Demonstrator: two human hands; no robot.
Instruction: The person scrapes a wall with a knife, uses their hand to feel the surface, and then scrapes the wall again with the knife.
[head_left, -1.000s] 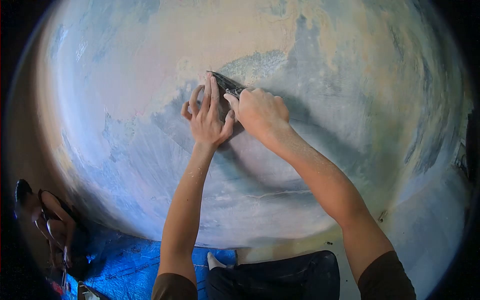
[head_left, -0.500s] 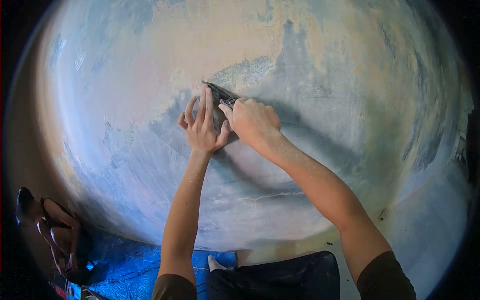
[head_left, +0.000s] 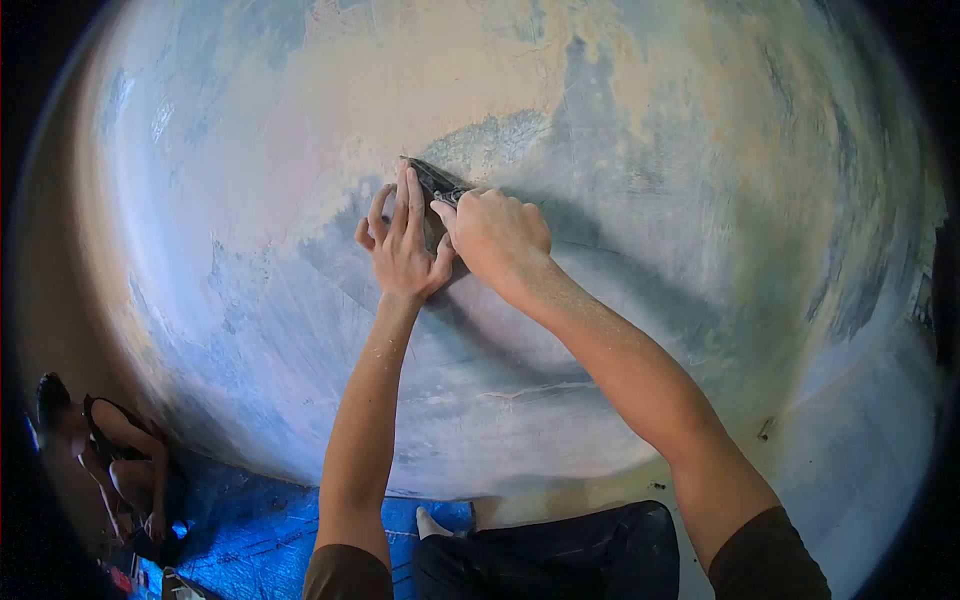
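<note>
In the head view, my right hand [head_left: 497, 240] is closed around the handle of a dark scraper [head_left: 433, 178], which lies against the paint-patched wall [head_left: 300, 140]. Most of the handle is hidden by the fingers. Just left of it is my left hand [head_left: 402, 262], its fingers stretched upward and apart. The tips of its longer fingers press on the scraper's blade near the tip, and its thumb points toward my right hand. Both hands meet at the edge of a grey patch, below a rough, speckled area.
At the lower left a person [head_left: 125, 460] crouches on a blue tarp [head_left: 265, 530] along the wall's foot. My dark-trousered leg [head_left: 570, 550] and light-coloured foot [head_left: 430, 524] are at the bottom. Bare floor [head_left: 840, 460] lies to the right.
Both hands and the scraper have shifted slightly up and to the left along the wall. The crouching person has moved their arms a little.
</note>
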